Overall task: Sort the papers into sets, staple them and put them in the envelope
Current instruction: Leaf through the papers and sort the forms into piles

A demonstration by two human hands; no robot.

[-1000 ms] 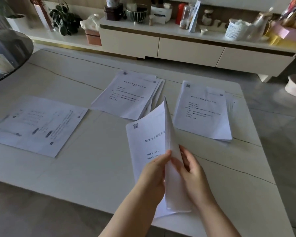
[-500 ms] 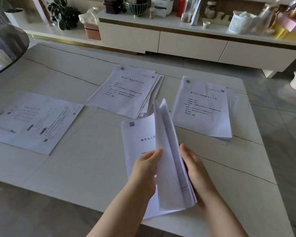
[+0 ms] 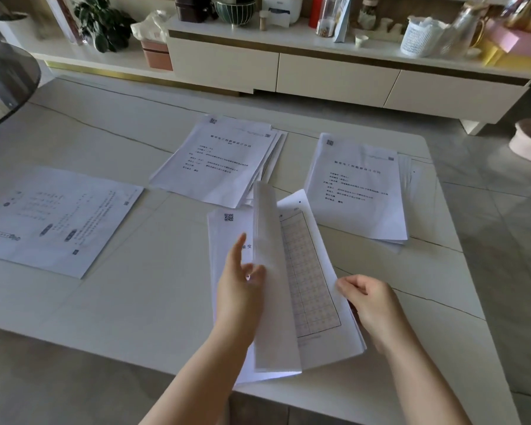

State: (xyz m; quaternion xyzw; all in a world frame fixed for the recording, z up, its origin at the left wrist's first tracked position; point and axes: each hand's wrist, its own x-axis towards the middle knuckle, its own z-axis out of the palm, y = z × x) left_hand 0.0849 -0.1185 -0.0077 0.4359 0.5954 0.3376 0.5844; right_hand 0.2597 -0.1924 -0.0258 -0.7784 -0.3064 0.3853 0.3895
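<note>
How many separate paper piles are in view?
4: a sheet at the table's left, a fanned pile at centre back, a pile at right back, and the set in the hands. Sheets underneath may be hidden.

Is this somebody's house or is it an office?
Most likely a living room at home: a long low white cabinet crowded with jars and a white plastic basket, a leafy green potted plant, and a pale stone-look table.
</note>
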